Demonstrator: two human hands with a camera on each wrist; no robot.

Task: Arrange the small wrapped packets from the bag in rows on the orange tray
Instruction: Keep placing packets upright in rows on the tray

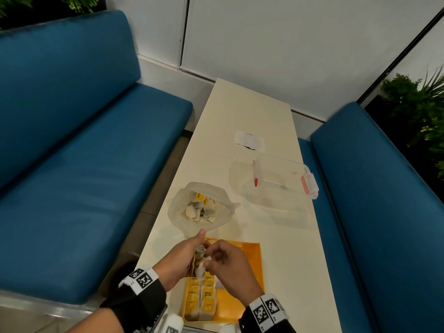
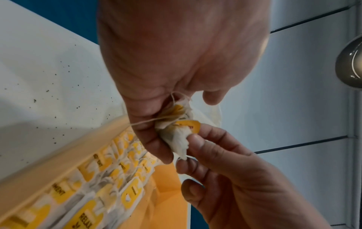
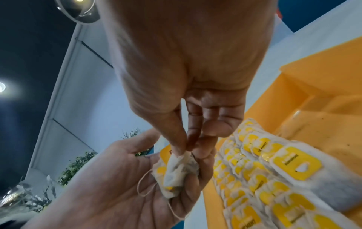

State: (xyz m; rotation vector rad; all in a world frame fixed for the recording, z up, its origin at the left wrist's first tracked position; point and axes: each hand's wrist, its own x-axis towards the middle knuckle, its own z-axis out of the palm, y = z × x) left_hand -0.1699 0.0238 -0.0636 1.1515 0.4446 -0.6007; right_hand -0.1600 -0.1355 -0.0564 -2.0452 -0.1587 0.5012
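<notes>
My left hand [image 1: 185, 255] grips a small bunch of white-and-yellow tea packets [image 1: 200, 263] with loose strings, just above the orange tray [image 1: 249, 260]. My right hand [image 1: 224, 258] pinches the corner of one packet [image 3: 179, 168] from that bunch between thumb and fingers. In the left wrist view the same bunch [image 2: 177, 128] sits between both hands. Two rows of packets [image 1: 201, 300] lie along the tray's left side; the wrist views show the rows [image 2: 109, 178] [image 3: 260, 175] close up. The open clear bag [image 1: 200, 207], with more packets inside, sits on the table beyond the tray.
A clear plastic box [image 1: 281, 186] with red clips stands on the cream table [image 1: 249, 111] at the right, a white wrapper [image 1: 249, 140] beyond it. Blue benches [image 1: 84, 152] run along both sides. The tray's right half [image 1: 252, 251] is bare orange.
</notes>
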